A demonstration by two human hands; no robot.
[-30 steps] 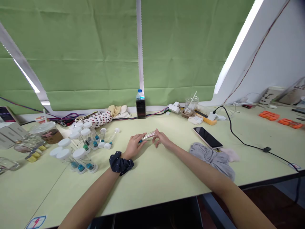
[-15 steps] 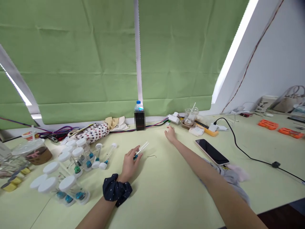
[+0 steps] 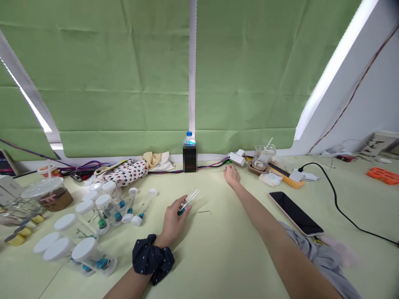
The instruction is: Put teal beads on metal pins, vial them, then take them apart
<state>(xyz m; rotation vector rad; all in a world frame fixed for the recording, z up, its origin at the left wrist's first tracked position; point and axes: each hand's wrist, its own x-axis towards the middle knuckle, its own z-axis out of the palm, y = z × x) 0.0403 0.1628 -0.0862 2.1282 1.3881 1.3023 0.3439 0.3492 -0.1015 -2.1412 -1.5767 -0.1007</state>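
Observation:
My left hand (image 3: 175,218) is closed around a clear glass tube (image 3: 190,200), with something blue inside its lower end. The tube tilts up to the right, its upper end bare. On the table just right of it lies a small bent metal hex key (image 3: 205,212). My right hand (image 3: 231,175) is stretched out to the back of the table, fingers curled down beside a white adapter (image 3: 237,159) and cables. What its fingertips hold, if anything, is hidden. Left of my left hand stand several white-capped clear jars (image 3: 106,203) with blue or green pieces inside.
A pixelated bottle (image 3: 190,155) stands at the back by the green blind. On the right are a black-screened phone (image 3: 296,213), a plastic cup (image 3: 262,158), a yellow-black tool (image 3: 286,176) and a black cable (image 3: 333,191). A lidded drink cup (image 3: 51,195) stands far left.
The view has shifted, so most things sit a little differently in the frame. My left hand still holds the tube; my right hand's fingers are more curled at the back of the table.

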